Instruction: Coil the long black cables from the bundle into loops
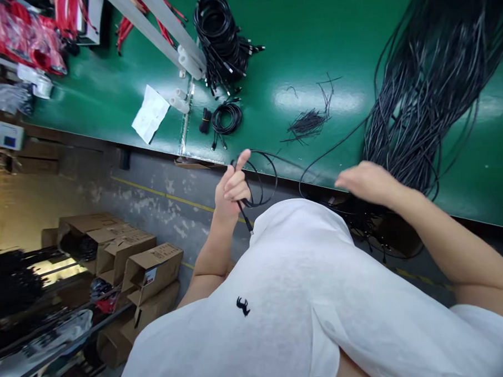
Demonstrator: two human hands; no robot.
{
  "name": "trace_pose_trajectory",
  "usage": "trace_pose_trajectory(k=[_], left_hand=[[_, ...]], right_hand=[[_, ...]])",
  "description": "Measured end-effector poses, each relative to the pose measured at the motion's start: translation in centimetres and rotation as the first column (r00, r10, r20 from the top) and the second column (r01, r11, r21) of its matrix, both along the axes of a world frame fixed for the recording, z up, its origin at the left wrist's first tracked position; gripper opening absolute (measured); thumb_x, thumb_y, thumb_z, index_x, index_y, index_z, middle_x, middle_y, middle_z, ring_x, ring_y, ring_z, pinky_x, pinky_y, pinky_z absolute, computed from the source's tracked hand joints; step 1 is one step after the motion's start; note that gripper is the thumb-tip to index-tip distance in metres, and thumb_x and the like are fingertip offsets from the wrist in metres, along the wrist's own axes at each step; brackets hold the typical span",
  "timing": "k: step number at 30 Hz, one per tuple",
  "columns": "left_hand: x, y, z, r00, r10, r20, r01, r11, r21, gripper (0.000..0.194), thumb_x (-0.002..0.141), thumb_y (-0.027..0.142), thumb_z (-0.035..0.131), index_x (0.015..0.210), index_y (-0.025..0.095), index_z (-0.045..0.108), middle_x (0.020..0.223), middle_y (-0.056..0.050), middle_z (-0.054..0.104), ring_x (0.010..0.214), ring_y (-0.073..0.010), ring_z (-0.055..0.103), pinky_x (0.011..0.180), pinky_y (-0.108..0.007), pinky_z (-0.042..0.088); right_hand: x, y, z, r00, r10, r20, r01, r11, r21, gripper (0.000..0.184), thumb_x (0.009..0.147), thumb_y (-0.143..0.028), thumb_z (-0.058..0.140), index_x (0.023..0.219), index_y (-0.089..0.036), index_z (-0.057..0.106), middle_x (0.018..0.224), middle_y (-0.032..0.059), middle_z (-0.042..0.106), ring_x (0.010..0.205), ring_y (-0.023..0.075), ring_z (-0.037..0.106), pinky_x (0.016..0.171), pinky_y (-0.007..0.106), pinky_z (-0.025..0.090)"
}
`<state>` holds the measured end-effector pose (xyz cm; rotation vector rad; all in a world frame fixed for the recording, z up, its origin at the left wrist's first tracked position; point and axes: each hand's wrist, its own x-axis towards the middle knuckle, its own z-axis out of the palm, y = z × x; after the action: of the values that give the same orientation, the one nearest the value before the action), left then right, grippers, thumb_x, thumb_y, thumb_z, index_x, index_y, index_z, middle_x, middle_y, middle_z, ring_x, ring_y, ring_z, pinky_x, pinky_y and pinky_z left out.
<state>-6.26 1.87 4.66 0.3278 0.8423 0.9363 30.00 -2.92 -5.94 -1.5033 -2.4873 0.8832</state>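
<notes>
My left hand [231, 186] is closed around a thin black cable [262, 177] that loops in a coil just off the front edge of the green table [311, 30]; its forefinger sticks up and a plug end hangs below the fist. My right hand [365, 181] is blurred and reaches over the table edge near a large mass of loose black cables [422, 86]. The same cable trails from the coil towards that hand. Its fingers are smeared, so its grip is unclear. A white shirt fills the lower frame.
On the table lie a small coiled cable [227, 117], a big pile of coiled cables [222, 42], a heap of black ties [309, 122], white paper [150, 112] and white tubes. Cardboard boxes [142, 265] stand on the floor at left.
</notes>
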Motion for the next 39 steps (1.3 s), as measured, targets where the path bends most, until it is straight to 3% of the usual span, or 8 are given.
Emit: trace_pose_trajectory(k=[7, 12, 17, 23, 29, 32, 36, 39], left_hand=[[-2.8, 2.1, 1.8, 0.973, 0.225, -0.04, -0.216, 0.962, 0.167, 0.04, 0.108, 0.03, 0.024, 0.134, 0.027, 0.054, 0.051, 0.01, 0.042, 0.032, -0.001, 0.027, 0.034, -0.013, 0.02], [1.5, 1.1, -1.3, 0.963, -0.205, -0.174, 0.19, 0.977, -0.1, 0.032, 0.099, 0.033, 0.05, 0.127, 0.019, 0.06, 0.064, 0.004, 0.062, 0.046, -0.0037, 0.055, 0.042, -0.012, 0.037], [5.2, -1.2, -3.5, 0.827, -0.55, -0.117, 0.547, 0.835, -0.055, 0.037, 0.084, 0.043, 0.071, 0.102, 0.011, 0.067, 0.081, -0.009, 0.074, 0.071, -0.0172, 0.072, 0.063, -0.024, 0.056], [3.9, -1.3, -1.2, 0.882, -0.47, 0.029, 0.471, 0.878, -0.086, 0.037, 0.1, 0.035, 0.046, 0.083, 0.012, 0.068, 0.034, 0.012, 0.022, 0.023, -0.0021, 0.013, 0.03, -0.014, 0.019], [1.3, -0.5, 0.1, 0.992, -0.106, -0.073, 0.094, 0.983, -0.157, 0.049, 0.106, 0.038, 0.025, 0.095, 0.017, 0.069, 0.036, 0.012, 0.014, 0.023, -0.0033, 0.005, 0.027, -0.015, 0.008], [1.0, 0.4, 0.1, 0.991, -0.052, -0.123, 0.041, 0.995, -0.095, 0.032, 0.103, 0.031, 0.038, 0.115, 0.021, 0.066, 0.043, 0.009, 0.036, 0.028, -0.0029, 0.028, 0.03, -0.012, 0.02], [2.4, 1.0, -1.8, 0.951, -0.21, -0.226, 0.205, 0.978, -0.046, 0.02, 0.092, 0.028, 0.059, 0.107, 0.016, 0.066, 0.059, 0.003, 0.061, 0.048, -0.0053, 0.057, 0.045, -0.012, 0.042], [4.2, 0.0, -3.5, 0.872, -0.426, -0.241, 0.424, 0.903, -0.061, 0.03, 0.083, 0.037, 0.071, 0.1, 0.013, 0.065, 0.082, -0.008, 0.075, 0.075, -0.0166, 0.072, 0.067, -0.023, 0.057]], right_hand=[[2.8, -2.0, 0.6, 0.983, -0.17, 0.062, 0.166, 0.984, 0.069, 0.048, 0.1, -0.037, 0.03, 0.092, -0.014, 0.071, 0.1, 0.016, 0.073, 0.09, 0.0258, 0.065, 0.076, 0.036, 0.041], [-3.7, -0.4, 5.0, 0.953, 0.268, -0.141, -0.263, 0.963, 0.052, 0.043, 0.101, -0.039, 0.034, 0.087, -0.019, 0.069, 0.085, 0.0067, 0.072, 0.076, 0.0175, 0.062, 0.073, 0.03, 0.036], [-8.2, 3.2, 8.6, 0.924, 0.188, -0.333, -0.18, 0.982, 0.054, 0.046, 0.102, -0.044, 0.032, 0.091, -0.019, 0.068, 0.085, 0.0051, 0.069, 0.078, 0.0167, 0.059, 0.072, 0.028, 0.036], [-0.9, 6.8, 2.2, 0.981, 0.021, -0.194, 0.011, 0.987, 0.159, 0.048, 0.102, -0.049, 0.037, 0.099, -0.016, 0.072, 0.098, 0.0097, 0.07, 0.092, 0.0183, 0.059, 0.089, 0.033, 0.036], [10.6, 5.7, -3.1, 0.888, -0.354, 0.293, 0.309, 0.932, 0.19, 0.032, 0.1, -0.026, 0.049, 0.101, -0.005, 0.073, 0.105, 0.0193, 0.07, 0.101, 0.0199, 0.058, 0.101, 0.041, 0.027], [7.5, 1.6, -0.4, 0.925, -0.142, 0.353, 0.126, 0.99, 0.067, 0.035, 0.098, -0.034, 0.054, 0.086, -0.008, 0.074, 0.09, 0.0195, 0.071, 0.086, 0.0211, 0.059, 0.082, 0.037, 0.036], [-2.1, -2.9, 5.5, 0.949, 0.293, -0.118, -0.298, 0.954, -0.033, 0.046, 0.102, -0.043, 0.038, 0.084, -0.018, 0.071, 0.08, 0.0086, 0.07, 0.076, 0.0171, 0.06, 0.071, 0.029, 0.038], [-6.1, -1.7, 8.4, 0.908, 0.255, -0.334, -0.273, 0.962, -0.009, 0.05, 0.103, -0.047, 0.032, 0.085, -0.018, 0.069, 0.078, 0.006, 0.068, 0.071, 0.015, 0.059, 0.065, 0.026, 0.037]])
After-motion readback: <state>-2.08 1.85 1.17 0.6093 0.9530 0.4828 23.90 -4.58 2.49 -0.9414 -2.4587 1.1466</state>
